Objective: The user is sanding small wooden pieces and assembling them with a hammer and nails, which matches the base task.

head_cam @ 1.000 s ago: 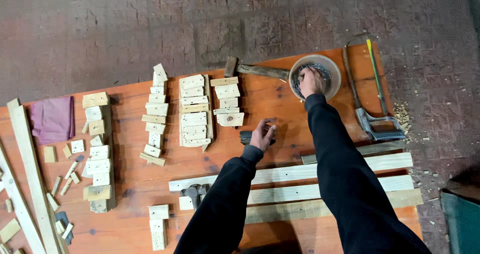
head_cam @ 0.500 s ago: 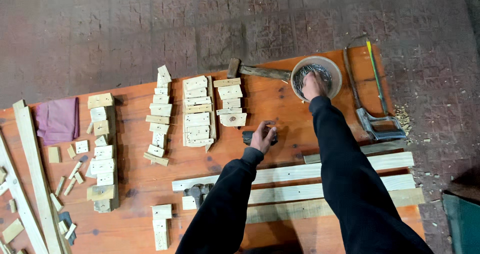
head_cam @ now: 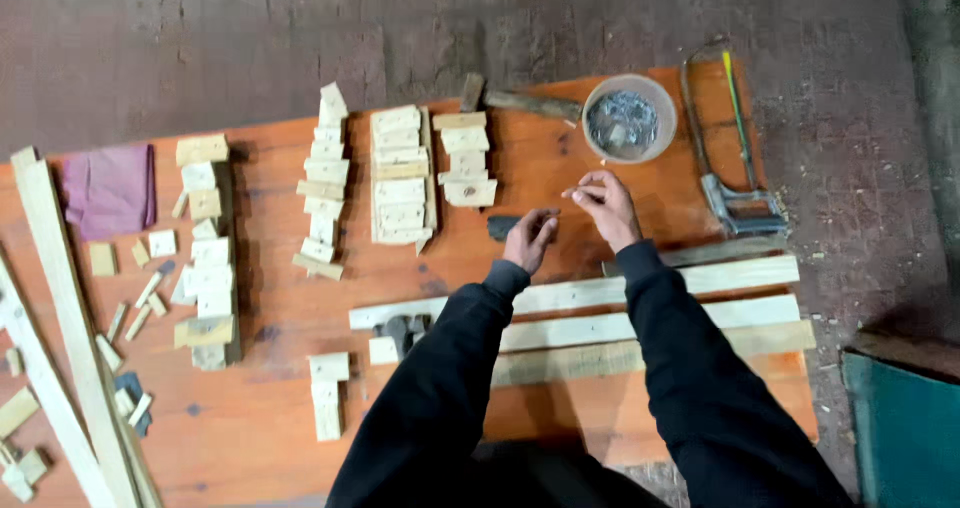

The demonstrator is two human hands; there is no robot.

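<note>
My right hand (head_cam: 607, 206) hovers over the orange board (head_cam: 560, 168), fingertips pinched on what looks like a small nail. Just behind it stands a clear plastic bowl (head_cam: 630, 120) full of nails. My left hand (head_cam: 530, 238) lies on a small dark block (head_cam: 498, 227) in the middle of the board, fingers laid over its right end. Both arms are in black sleeves. Long pale wood strips (head_cam: 600, 293) lie across the board just in front of my hands.
A hammer (head_cam: 520, 99) lies left of the bowl and a hacksaw (head_cam: 735, 173) right of it. Rows of cut wood blocks (head_cam: 398, 173) fill the middle and left. A purple cloth (head_cam: 108, 188) and long battens (head_cam: 60, 318) sit at the far left.
My right hand has come out of the nail bowl and drawn back toward me, fingertips now pinched. My left hand stays on the dark block.
</note>
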